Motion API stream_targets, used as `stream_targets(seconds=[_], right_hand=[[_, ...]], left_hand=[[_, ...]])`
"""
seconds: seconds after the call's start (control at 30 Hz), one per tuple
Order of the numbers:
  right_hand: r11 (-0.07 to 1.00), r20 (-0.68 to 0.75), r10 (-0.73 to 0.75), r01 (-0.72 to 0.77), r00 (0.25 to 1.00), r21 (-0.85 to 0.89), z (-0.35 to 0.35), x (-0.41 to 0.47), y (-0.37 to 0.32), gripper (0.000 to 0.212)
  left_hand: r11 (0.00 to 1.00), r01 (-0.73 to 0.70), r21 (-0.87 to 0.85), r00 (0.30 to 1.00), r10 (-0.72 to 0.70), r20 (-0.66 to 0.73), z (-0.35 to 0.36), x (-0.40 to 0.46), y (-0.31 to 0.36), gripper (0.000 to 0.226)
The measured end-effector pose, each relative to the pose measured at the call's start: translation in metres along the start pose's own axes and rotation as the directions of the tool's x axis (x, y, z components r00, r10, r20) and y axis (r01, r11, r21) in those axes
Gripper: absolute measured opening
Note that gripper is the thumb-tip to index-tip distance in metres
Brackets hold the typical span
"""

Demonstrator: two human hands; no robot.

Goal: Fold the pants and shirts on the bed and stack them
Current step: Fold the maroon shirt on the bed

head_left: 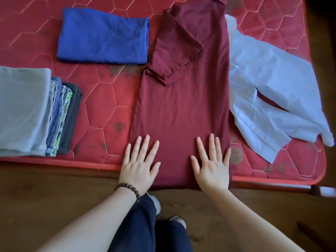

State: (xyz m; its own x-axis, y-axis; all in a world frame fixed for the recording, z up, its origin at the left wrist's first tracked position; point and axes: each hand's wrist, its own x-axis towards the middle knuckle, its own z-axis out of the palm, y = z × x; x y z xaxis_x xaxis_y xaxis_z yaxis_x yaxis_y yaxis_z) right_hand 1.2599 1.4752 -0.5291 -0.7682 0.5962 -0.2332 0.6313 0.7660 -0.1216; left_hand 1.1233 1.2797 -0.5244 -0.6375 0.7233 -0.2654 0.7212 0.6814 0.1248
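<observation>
Two flat hands, left hand (pixel 139 167) and right hand (pixel 211 167), fingers spread, press the hem of the maroon shirt (pixel 183 99) on the bed (pixel 109 99), between a blue shirt (pixel 103 36), a stack (pixel 34 113) and a white shirt (pixel 272 91).

We are seeing a soft, matt maroon shirt (pixel 183 106) of knit-looking cloth lying on a quilted red mattress (pixel 109 99) whose stitched fabric is looking stained. The white shirt (pixel 269 91) is looking crisp and woven, and the bracelet (pixel 130 189) beads are looking like dull wood.
</observation>
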Motion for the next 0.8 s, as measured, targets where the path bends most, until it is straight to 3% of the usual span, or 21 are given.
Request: stream_targets(seconds=[0.1, 0.27, 0.33, 0.47, 0.53, 0.67, 0.8], right_hand=[[0.999, 0.076, 0.015, -0.012, 0.997, -0.037, -0.002, -0.017, 0.021, 0.062], [0.981, 0.180, -0.193, 0.191, 0.965, 0.033, -0.026, -0.028, 0.061, 0.062], [0.964, 0.188, -0.266, 0.264, 0.946, 0.034, -0.038, -0.041, 0.083, 0.070], [0.903, 0.301, -0.358, 0.409, 0.884, -0.128, -0.046, -0.063, 0.118, 0.099], [0.886, 0.243, -0.381, 0.428, 0.892, -0.180, -0.042, -0.064, 0.118, 0.110], [0.843, 0.114, -0.492, 0.505, 0.863, -0.185, -0.031, -0.054, 0.087, 0.101], [0.839, -0.019, -0.540, 0.536, 0.842, -0.091, -0.025, -0.046, 0.063, 0.065]], left_hand=[[1.000, 0.014, 0.004, 0.999, -0.014, 0.039, -0.001, -0.018, -0.010, 0.063], [0.997, -0.069, -0.020, 0.997, 0.069, 0.044, -0.020, -0.035, -0.038, 0.058], [0.993, -0.113, 0.025, 0.992, 0.112, 0.052, -0.026, -0.045, -0.054, 0.071], [0.958, -0.252, 0.136, 0.963, 0.234, 0.131, -0.024, -0.055, -0.070, 0.108], [0.931, -0.324, 0.167, 0.945, 0.308, 0.112, -0.018, -0.050, -0.066, 0.107], [0.914, -0.371, 0.166, 0.929, 0.363, 0.079, -0.007, -0.042, -0.048, 0.113], [0.940, -0.322, 0.111, 0.946, 0.323, 0.009, -0.010, -0.041, -0.035, 0.097]])
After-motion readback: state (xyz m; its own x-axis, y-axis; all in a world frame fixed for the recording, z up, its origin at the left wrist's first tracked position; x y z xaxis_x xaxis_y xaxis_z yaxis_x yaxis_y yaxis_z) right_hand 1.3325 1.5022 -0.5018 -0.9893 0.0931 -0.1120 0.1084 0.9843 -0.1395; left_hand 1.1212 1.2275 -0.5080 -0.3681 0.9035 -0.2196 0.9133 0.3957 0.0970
